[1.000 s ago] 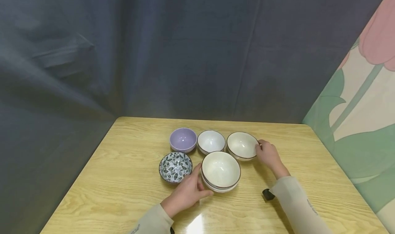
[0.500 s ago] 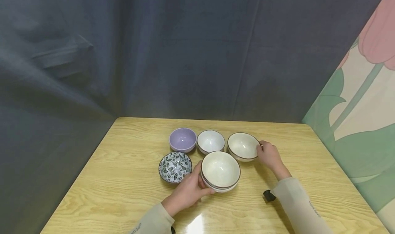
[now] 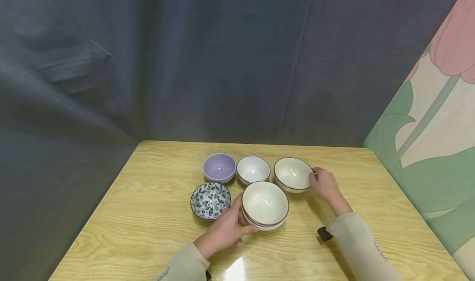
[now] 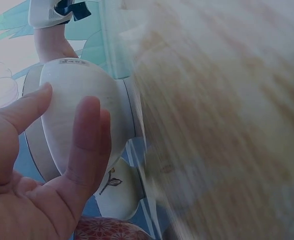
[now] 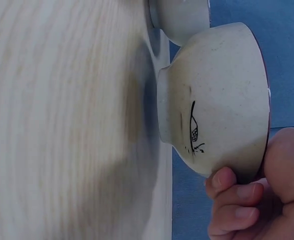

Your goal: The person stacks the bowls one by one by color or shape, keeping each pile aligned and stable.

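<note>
My right hand (image 3: 326,189) pinches the right rim of a cream bowl (image 3: 292,174) with a dark brown rim, at the back right of the group. In the right wrist view, thumb and fingers grip this bowl (image 5: 222,100), whose outside bears a small dark drawing; its foot is close over the table. My left hand (image 3: 222,233) rests against the left side of a stack of cream bowls (image 3: 265,204). The left wrist view shows its fingers (image 4: 87,135) fairly straight, spread along the side of a white bowl (image 4: 72,120).
Left of the stack stands a bowl with a leaf pattern (image 3: 210,201). Behind are a purple bowl (image 3: 219,168) and a white bowl (image 3: 253,170), side by side. All stand on a wooden table (image 3: 141,207), with a dark curtain (image 3: 230,66) beyond its back edge.
My right hand and its cream bowl have shifted slightly right, then a little up in the view. The left thumb has edged closer along the front of the stack. The other bowls stay put.
</note>
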`<state>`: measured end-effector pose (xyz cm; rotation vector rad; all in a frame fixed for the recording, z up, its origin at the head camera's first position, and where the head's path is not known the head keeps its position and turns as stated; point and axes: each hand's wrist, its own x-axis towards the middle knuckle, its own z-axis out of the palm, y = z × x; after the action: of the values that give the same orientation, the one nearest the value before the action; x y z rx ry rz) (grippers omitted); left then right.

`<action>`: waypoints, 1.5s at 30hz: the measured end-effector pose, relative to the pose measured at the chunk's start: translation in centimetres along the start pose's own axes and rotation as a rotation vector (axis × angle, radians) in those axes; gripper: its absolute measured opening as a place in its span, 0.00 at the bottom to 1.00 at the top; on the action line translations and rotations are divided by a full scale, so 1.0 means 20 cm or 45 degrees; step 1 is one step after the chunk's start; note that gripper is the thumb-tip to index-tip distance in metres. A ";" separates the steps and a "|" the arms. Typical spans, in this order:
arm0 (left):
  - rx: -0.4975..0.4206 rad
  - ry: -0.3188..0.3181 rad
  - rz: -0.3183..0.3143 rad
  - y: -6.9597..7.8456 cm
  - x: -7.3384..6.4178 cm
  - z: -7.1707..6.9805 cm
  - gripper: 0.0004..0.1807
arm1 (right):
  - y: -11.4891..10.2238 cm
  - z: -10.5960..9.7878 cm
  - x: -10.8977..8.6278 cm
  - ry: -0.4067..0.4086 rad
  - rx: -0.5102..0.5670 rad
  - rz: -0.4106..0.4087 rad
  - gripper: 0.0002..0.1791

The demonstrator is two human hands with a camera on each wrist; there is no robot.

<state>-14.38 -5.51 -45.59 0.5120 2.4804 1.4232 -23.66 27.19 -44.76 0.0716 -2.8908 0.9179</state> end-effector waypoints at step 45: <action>-0.004 0.009 0.018 -0.01 0.00 0.01 0.60 | -0.15 -0.12 -0.06 0.079 0.051 -0.040 0.22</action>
<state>-14.34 -5.47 -45.79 0.5257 2.4845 1.4358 -22.07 26.21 -41.26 0.0894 -2.8066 0.9555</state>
